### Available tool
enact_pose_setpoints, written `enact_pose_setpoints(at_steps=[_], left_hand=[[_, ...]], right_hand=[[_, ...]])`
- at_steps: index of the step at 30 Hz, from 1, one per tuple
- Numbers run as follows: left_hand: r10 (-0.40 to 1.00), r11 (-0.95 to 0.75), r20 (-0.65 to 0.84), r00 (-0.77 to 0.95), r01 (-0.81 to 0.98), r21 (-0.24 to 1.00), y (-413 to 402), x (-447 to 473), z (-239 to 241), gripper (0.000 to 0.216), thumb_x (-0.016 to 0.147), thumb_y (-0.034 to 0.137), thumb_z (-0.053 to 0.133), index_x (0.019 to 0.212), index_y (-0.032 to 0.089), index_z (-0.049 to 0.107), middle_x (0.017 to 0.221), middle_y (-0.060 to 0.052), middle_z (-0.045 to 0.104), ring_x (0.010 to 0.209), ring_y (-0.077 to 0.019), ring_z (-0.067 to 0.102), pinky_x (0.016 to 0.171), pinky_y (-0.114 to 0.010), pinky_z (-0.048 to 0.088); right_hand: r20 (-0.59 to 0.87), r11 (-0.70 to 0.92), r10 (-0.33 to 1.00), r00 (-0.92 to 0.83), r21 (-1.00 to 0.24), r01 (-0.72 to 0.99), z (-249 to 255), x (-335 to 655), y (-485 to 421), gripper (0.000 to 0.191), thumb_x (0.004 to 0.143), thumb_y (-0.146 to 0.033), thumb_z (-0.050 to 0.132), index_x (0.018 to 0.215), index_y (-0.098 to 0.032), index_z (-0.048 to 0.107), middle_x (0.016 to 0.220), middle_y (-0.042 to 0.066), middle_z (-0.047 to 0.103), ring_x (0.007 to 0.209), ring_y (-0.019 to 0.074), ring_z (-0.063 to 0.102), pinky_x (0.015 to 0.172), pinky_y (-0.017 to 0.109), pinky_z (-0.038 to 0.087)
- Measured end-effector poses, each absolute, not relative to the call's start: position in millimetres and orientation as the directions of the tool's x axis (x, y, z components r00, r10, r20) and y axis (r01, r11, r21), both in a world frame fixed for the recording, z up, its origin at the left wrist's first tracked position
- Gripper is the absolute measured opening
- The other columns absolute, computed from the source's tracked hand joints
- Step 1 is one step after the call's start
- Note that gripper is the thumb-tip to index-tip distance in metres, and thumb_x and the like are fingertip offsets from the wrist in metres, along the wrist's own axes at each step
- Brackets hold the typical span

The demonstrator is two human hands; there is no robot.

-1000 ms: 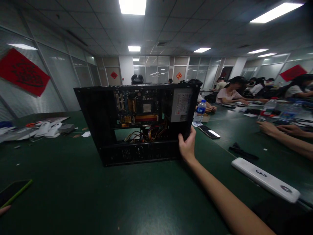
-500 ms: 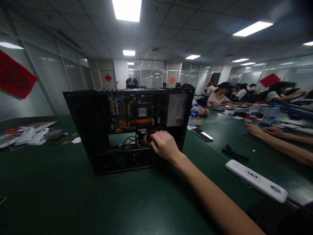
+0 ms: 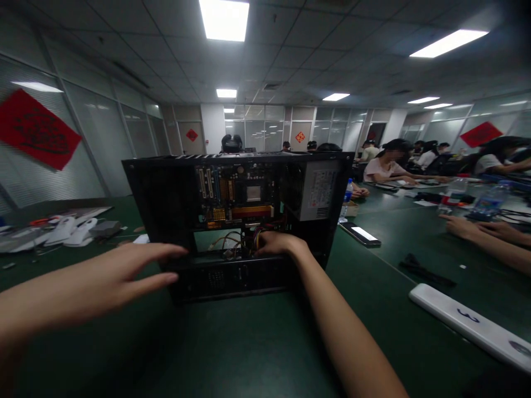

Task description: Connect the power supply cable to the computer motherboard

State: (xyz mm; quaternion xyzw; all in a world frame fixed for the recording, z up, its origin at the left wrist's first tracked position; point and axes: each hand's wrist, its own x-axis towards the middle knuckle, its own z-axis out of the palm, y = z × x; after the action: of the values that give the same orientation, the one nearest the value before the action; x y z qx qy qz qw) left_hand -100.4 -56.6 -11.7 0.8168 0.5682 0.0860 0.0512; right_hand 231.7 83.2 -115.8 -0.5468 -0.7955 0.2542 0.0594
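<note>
A black computer case stands upright on the green table, its side open. Inside it I see a motherboard and, at the upper right, a silver power supply. My right hand reaches over the lower rail into the case, fingers curled at a bundle of coloured power cables; the fingertips are partly hidden. Loose cable ends lie to the left of that hand. My left hand is open at the case's lower left corner, thumb and fingers apart; contact with the case is unclear.
On the right are a phone, a black strap-like item, a white power bank-like bar and bottles. Another person's hands rest on the table there. Papers and white parts lie at the left.
My left hand has come into view from the left, up to the case. My right hand has moved lower and deeper into the case among the cables. The view has shifted slightly left.
</note>
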Motion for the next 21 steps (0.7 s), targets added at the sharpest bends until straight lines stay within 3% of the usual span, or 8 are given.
enact_pose_setpoints(at_steps=[2, 5, 7, 13, 17, 19, 21], left_hand=[[0.895, -0.441, 0.009, 0.447, 0.879, 0.182, -42, -61, -1, 0.055, 0.086, 0.065, 0.053, 0.135, 0.040, 0.057, 0.139, 0.005, 0.062, 0.125, -0.0261, 0.059, 0.104, -0.036, 0.048], [0.786, -0.600, -0.019, 0.618, 0.771, 0.215, -16, -10, 4, 0.058, 0.089, 0.064, 0.050, 0.137, 0.033, 0.057, 0.138, -0.001, 0.062, 0.124, -0.0240, 0.059, 0.105, -0.032, 0.046], [0.760, -0.629, -0.007, 0.649, 0.739, 0.239, 4, 11, -3, 0.059, 0.091, 0.061, 0.049, 0.138, 0.026, 0.056, 0.137, -0.005, 0.063, 0.123, -0.0240, 0.060, 0.105, -0.033, 0.046], [0.746, -0.653, 0.035, 0.665, 0.720, 0.234, 59, 16, -38, 0.060, 0.092, 0.052, 0.049, 0.142, 0.019, 0.050, 0.147, -0.012, 0.053, 0.134, -0.0272, 0.051, 0.113, -0.039, 0.039], [0.743, -0.648, 0.004, 0.669, 0.717, 0.257, 70, 1, -47, 0.062, 0.092, 0.054, 0.049, 0.143, 0.017, 0.049, 0.150, -0.013, 0.050, 0.137, -0.0271, 0.048, 0.114, -0.039, 0.037], [0.719, -0.664, 0.013, 0.694, 0.682, 0.306, 65, -4, -44, 0.063, 0.093, 0.057, 0.046, 0.144, 0.019, 0.048, 0.152, -0.011, 0.048, 0.138, -0.0249, 0.046, 0.116, -0.037, 0.033], [0.706, -0.665, 0.010, 0.708, 0.658, 0.355, 57, -7, -37, 0.063, 0.092, 0.060, 0.048, 0.142, 0.022, 0.051, 0.149, -0.008, 0.051, 0.135, -0.0236, 0.049, 0.115, -0.035, 0.035]], right_hand=[[-0.179, 0.287, 0.896, -0.406, -0.464, 0.838, -116, 231, 80, 0.058, 0.081, -0.035, 0.071, 0.134, -0.018, 0.056, 0.131, 0.011, 0.065, 0.114, 0.0264, 0.064, 0.089, 0.029, 0.050], [-0.222, 0.285, 0.885, -0.409, -0.437, 0.853, -116, 230, 79, 0.075, 0.080, -0.039, 0.071, 0.146, -0.016, 0.044, 0.138, 0.015, 0.059, 0.120, 0.0286, 0.061, 0.095, 0.032, 0.048], [-0.226, 0.283, 0.887, -0.403, -0.423, 0.861, -116, 230, 81, 0.076, 0.080, -0.039, 0.071, 0.146, -0.015, 0.043, 0.137, 0.017, 0.059, 0.120, 0.0300, 0.061, 0.094, 0.033, 0.049], [-0.143, 0.373, 0.871, -0.470, -0.431, 0.822, -110, 230, 85, 0.036, 0.092, -0.028, 0.057, 0.124, -0.011, 0.059, 0.127, 0.017, 0.065, 0.110, 0.0273, 0.064, 0.090, 0.033, 0.049], [0.069, 0.316, 0.935, -0.347, -0.606, 0.730, -90, 221, 78, 0.024, 0.096, -0.025, 0.045, 0.102, -0.011, 0.064, 0.103, 0.014, 0.069, 0.084, 0.0206, 0.065, 0.066, 0.027, 0.051], [0.162, 0.269, 0.960, -0.229, -0.761, 0.590, -77, 214, 69, 0.024, 0.097, -0.020, 0.040, 0.104, -0.011, 0.061, 0.104, 0.012, 0.067, 0.075, 0.0165, 0.064, 0.055, 0.024, 0.049], [0.207, 0.290, 0.951, -0.231, -0.857, 0.426, -65, 209, 56, 0.021, 0.096, -0.019, 0.043, 0.107, -0.013, 0.060, 0.108, 0.011, 0.064, 0.072, 0.0138, 0.062, 0.051, 0.022, 0.050]])
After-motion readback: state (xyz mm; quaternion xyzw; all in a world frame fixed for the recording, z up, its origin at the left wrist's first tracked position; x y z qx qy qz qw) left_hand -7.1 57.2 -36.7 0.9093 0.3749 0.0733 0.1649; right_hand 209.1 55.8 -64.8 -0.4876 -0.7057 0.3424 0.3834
